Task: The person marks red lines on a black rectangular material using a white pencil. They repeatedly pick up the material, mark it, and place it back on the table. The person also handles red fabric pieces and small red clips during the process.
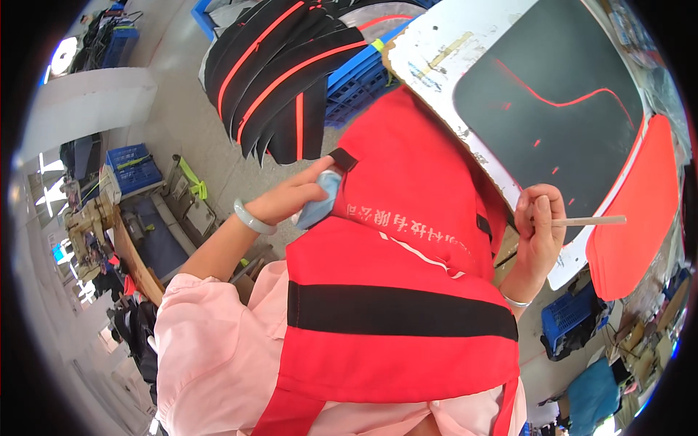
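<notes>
A worker's right hand point(539, 218) grips a thin stick point(589, 220) at the black fabric panel point(552, 94) on the worktable; the left hand point(294, 198) clutches a pale blue cloth point(320, 200), apparently mid-marking, with steady strokes needed next.

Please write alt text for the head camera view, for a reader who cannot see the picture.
A person in a red apron holds a thin wooden stick in the right hand over a black fabric panel on a white board. The left hand grips a pale blue object. Black pieces with red stripes are stacked behind.
</notes>
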{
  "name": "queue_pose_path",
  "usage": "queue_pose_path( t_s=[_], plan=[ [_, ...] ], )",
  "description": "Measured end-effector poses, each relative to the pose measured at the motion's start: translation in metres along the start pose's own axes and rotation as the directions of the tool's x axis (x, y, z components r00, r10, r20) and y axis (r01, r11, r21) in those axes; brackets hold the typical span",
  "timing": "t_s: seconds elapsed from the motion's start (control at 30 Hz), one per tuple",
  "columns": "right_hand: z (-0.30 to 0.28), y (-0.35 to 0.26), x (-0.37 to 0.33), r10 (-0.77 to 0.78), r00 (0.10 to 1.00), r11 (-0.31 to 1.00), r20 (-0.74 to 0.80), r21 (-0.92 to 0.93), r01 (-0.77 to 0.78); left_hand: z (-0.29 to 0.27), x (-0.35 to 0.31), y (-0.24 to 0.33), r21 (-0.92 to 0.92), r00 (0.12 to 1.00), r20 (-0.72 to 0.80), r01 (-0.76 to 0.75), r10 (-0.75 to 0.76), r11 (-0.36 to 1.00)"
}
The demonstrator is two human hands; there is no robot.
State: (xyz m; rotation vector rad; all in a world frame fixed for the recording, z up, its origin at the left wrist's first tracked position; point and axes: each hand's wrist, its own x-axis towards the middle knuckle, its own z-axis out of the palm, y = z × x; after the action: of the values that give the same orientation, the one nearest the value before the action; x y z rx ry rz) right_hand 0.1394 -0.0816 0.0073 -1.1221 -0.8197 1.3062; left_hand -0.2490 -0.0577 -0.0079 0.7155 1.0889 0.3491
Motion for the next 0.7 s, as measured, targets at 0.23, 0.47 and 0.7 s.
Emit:
queue_pose_path(
  t_s=[0.23,0.47,0.7],
  plan=[
    [0.010,0.007,0.001,0.025,0.999,1.000,0.039,0.013,-0.026,0.009,0.011,-0.018,0.188,0.953,-0.250,-0.125,0.171,0.974],
    [0.013,0.013,0.004,0.073,0.995,0.997,0.066,0.002,-0.073,0.025,0.020,-0.033,0.730,0.729,-0.241,-0.299,0.641,0.615],
    [0.012,0.015,0.004,0.097,0.995,0.995,0.024,0.011,-0.098,0.022,0.023,-0.038,0.475,0.743,-0.422,-0.308,0.520,0.824]
  ],
)
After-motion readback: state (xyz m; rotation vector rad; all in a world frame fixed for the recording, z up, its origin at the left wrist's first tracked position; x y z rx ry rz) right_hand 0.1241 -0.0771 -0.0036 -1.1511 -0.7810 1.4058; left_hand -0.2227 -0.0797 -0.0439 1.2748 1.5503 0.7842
